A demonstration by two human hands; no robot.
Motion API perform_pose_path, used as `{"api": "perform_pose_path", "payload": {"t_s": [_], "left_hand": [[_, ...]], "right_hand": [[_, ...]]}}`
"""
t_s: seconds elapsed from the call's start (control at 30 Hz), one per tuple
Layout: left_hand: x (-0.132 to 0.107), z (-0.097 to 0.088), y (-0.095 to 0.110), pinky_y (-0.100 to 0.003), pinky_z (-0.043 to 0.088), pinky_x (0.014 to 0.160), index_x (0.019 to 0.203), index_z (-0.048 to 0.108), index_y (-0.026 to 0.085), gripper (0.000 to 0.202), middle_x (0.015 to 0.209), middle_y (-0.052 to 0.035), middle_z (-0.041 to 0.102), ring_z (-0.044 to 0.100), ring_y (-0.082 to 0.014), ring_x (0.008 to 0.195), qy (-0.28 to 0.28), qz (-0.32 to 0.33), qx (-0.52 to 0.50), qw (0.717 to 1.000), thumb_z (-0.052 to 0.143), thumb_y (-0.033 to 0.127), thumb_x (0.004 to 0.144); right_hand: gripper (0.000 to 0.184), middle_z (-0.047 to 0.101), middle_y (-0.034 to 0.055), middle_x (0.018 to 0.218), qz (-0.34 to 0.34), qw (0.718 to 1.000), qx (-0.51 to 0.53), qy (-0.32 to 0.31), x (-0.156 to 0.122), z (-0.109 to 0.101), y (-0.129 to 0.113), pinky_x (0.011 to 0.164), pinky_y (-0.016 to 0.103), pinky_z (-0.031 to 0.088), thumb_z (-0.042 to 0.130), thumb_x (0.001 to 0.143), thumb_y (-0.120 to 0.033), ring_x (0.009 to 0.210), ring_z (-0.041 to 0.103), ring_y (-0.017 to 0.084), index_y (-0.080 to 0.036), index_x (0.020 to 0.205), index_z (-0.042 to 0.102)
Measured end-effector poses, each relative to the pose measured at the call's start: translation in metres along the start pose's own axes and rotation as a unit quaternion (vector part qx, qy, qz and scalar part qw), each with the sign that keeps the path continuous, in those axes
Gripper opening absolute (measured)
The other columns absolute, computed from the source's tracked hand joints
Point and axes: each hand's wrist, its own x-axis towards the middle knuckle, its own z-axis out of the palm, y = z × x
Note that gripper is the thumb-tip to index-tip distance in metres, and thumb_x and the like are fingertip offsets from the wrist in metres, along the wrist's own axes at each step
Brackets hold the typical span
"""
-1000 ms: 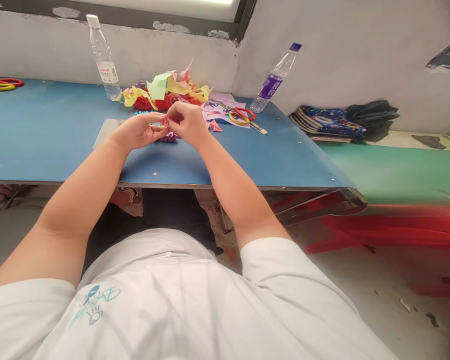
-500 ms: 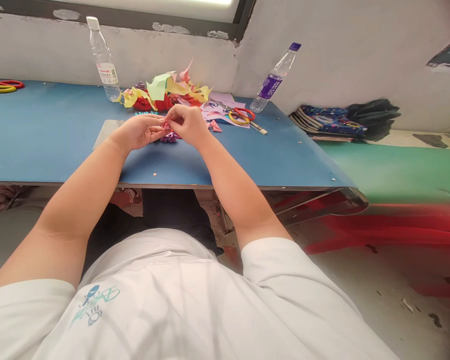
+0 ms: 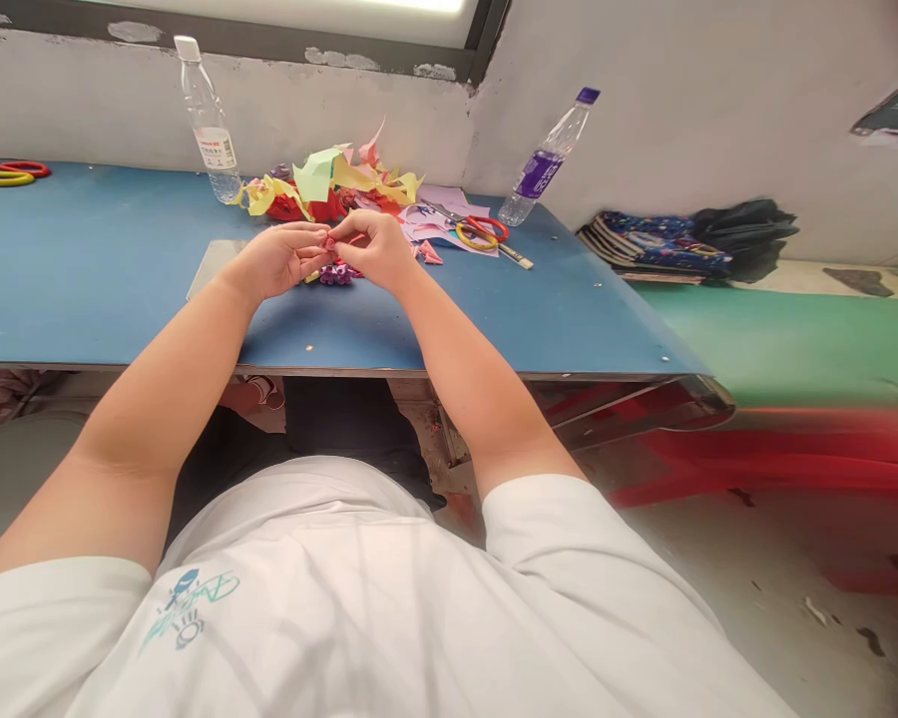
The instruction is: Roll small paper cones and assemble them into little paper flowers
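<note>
Between the fingertips of my left hand (image 3: 280,259) and my right hand (image 3: 378,249) is a small pink-red folded paper piece (image 3: 330,242). Both hands pinch it just above the blue table (image 3: 120,269); fingers cover much of it. Purple folded paper pieces (image 3: 336,275) lie right below the fingers. Pink folded paper pieces (image 3: 429,253) rest to the right of my right hand. Behind the hands is a heap of crumpled yellow, green and red paper (image 3: 318,178). A flat pale object (image 3: 216,264) is partly hidden by my left wrist.
A clear bottle with a white cap (image 3: 216,150) stands at the back left, a purple-labelled bottle (image 3: 539,172) at the back right. Scissors (image 3: 483,231) lie on lilac paper near a pencil-like stick (image 3: 516,256). More scissors (image 3: 11,174) lie far left.
My fingers have shifted slightly around the paper piece, and it shows a little more between the fingertips. More of the purple pieces below is visible.
</note>
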Motion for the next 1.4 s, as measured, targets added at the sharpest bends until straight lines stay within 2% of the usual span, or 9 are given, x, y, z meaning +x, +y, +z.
{"api": "perform_pose_path", "payload": {"t_s": [0.13,0.3,0.43,0.6,0.73,0.8,1.03,1.23,1.4], "left_hand": [[0.002,-0.004,-0.002,-0.03,0.08,0.102,0.107,0.083,0.021,0.035,0.104,-0.0063,0.092,0.094,-0.0207,0.103,0.007,0.014,0.006,1.0,0.108,0.007,0.088],[0.003,-0.008,0.0,-0.038,0.08,0.11,0.097,0.077,0.022,0.04,0.098,-0.0053,0.089,0.094,-0.0231,0.102,-0.009,0.026,0.036,0.999,0.116,0.018,0.091],[0.002,-0.01,0.003,-0.037,0.078,0.111,0.096,0.078,0.022,0.042,0.101,-0.006,0.09,0.093,-0.0221,0.103,-0.03,0.038,0.051,0.997,0.119,0.027,0.093],[0.001,-0.007,0.006,-0.038,0.076,0.118,0.103,0.08,0.024,0.034,0.106,-0.0027,0.09,0.093,-0.0196,0.11,-0.027,0.035,0.053,0.998,0.112,0.035,0.105],[-0.001,-0.006,0.008,-0.035,0.075,0.116,0.106,0.087,0.022,0.012,0.112,-0.0049,0.092,0.092,-0.0172,0.108,-0.046,0.027,0.03,0.998,0.097,0.024,0.114],[-0.002,-0.007,0.008,-0.037,0.074,0.12,0.109,0.09,0.022,0.009,0.112,-0.0052,0.092,0.092,-0.0188,0.11,-0.048,0.041,0.036,0.997,0.099,0.02,0.109],[0.002,-0.013,0.003,-0.054,0.069,0.135,0.103,0.087,0.023,0.032,0.106,-0.0052,0.087,0.092,-0.0289,0.117,-0.039,0.075,0.081,0.993,0.114,0.024,0.085],[0.01,-0.013,-0.001,-0.039,0.072,0.116,0.097,0.089,0.022,0.03,0.109,-0.0058,0.085,0.085,-0.0219,0.109,-0.025,0.135,0.063,0.988,0.11,0.026,0.076],[0.011,-0.013,0.003,-0.043,0.068,0.127,0.099,0.082,0.028,0.029,0.103,-0.002,0.083,0.085,-0.0236,0.116,0.022,0.155,0.055,0.986,0.107,0.029,0.085]], "right_hand": [[0.048,0.084,0.0041,0.107,-0.008,0.999,-0.04,0.004,-0.001,0.0,-0.009,0.106,0.048,0.075,0.115,0.09,-0.057,0.107,0.08,0.026,-0.027,0.096,0.078],[0.047,0.081,0.0033,0.106,-0.023,0.997,-0.074,0.018,0.0,-0.001,-0.011,0.11,0.051,0.074,0.112,0.097,-0.057,0.107,0.079,0.027,-0.028,0.097,0.075],[0.048,0.08,0.003,0.107,-0.038,0.996,-0.082,0.025,0.001,-0.001,-0.006,0.109,0.051,0.074,0.111,0.1,-0.059,0.107,0.078,0.027,-0.028,0.099,0.074],[0.05,0.079,0.0031,0.108,-0.061,0.995,-0.074,0.038,0.003,0.0,0.003,0.106,0.051,0.074,0.108,0.105,-0.065,0.105,0.077,0.026,-0.028,0.102,0.074],[0.043,0.079,0.0029,0.111,-0.08,0.993,-0.072,0.039,0.004,0.0,0.01,0.105,0.05,0.073,0.106,0.108,-0.058,0.104,0.077,0.025,-0.029,0.105,0.074],[0.039,0.079,0.0027,0.111,-0.084,0.993,-0.079,0.039,0.005,0.001,0.013,0.104,0.048,0.072,0.105,0.108,-0.051,0.105,0.077,0.025,-0.029,0.106,0.073],[0.024,0.078,0.0026,0.111,-0.097,0.986,-0.131,0.022,0.007,0.004,0.023,0.105,0.049,0.07,0.094,0.11,-0.03,0.105,0.076,0.025,-0.028,0.108,0.07],[0.039,0.081,0.0064,0.117,-0.088,0.983,-0.159,-0.005,0.006,0.001,0.017,0.109,0.054,0.074,0.098,0.111,-0.057,0.111,0.076,0.03,-0.029,0.111,0.072],[0.05,0.081,0.0096,0.115,-0.035,0.986,-0.14,0.079,0.009,-0.019,0.0,0.117,0.058,0.075,0.091,0.114,-0.076,0.111,0.078,0.033,-0.031,0.103,0.072]]}}
